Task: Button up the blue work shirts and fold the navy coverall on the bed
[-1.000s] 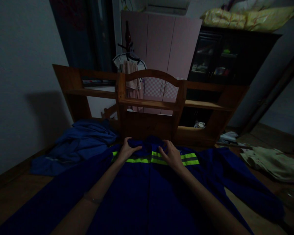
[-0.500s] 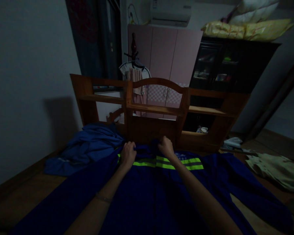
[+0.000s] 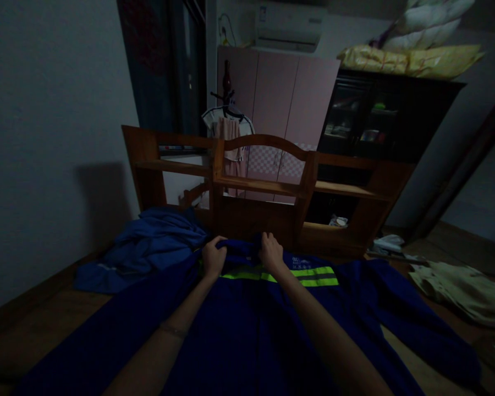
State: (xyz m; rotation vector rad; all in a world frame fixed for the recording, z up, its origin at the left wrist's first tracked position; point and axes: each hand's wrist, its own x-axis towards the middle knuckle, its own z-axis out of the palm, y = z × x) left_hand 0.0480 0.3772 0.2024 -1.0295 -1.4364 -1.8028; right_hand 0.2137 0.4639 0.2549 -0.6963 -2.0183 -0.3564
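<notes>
A dark blue work jacket (image 3: 239, 319) with yellow-green reflective strips lies spread out before me, its sleeves reaching to both sides. At the collar end, my left hand (image 3: 214, 257) is closed on the cloth left of the neck opening. My right hand (image 3: 271, 253) grips the collar on the other side, just above the reflective strip. White lettering shows on the chest right of that hand. The fingertips of both hands are partly hidden by the cloth and the knuckles.
A crumpled lighter blue garment (image 3: 148, 247) lies to the left by the wall. Behind the jacket stands a wooden headboard (image 3: 264, 190) with shelves. Pale folded cloth (image 3: 457, 289) lies at the right. Farther back are a pink wardrobe (image 3: 274, 99) and a dark cabinet (image 3: 421, 118).
My right hand has shifted slightly left and down, nearer my left hand. The collar between them looks more raised and open. The camera view has tilted a little.
</notes>
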